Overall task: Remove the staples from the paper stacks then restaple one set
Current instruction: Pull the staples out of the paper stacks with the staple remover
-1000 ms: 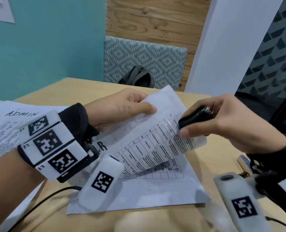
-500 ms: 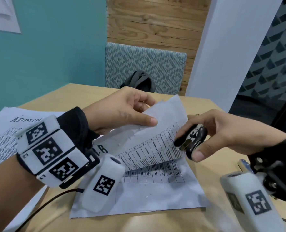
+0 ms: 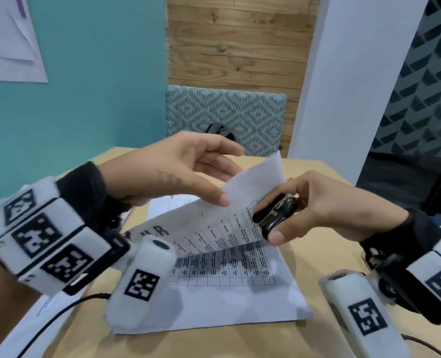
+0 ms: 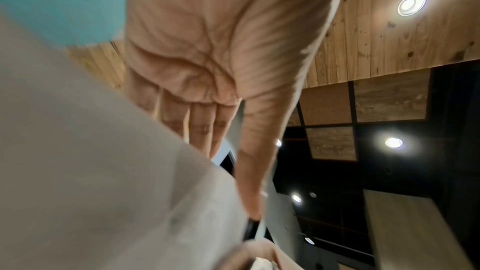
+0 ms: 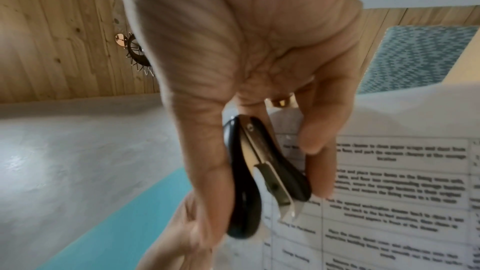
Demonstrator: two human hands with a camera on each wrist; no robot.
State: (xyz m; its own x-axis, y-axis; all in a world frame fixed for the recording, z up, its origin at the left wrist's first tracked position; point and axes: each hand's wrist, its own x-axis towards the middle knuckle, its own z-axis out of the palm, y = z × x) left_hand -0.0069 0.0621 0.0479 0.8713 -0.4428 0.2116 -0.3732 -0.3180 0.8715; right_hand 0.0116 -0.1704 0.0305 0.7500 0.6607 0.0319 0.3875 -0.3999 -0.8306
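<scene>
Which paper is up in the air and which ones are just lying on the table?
The top sheet is lifted, pinched by the left hand. The sheet under it lies flat on the table; more papers lie at the left.

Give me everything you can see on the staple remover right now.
The staple remover is a small claw type with glossy black grips and silvery metal jaws. The right hand pinches it, thumb on one grip and fingers on the other. The wrist view shows its metal tips pointing at the printed table of the lifted sheet, at that sheet's edge. The jaws look nearly closed. Whether a staple is caught in them cannot be seen.
</scene>
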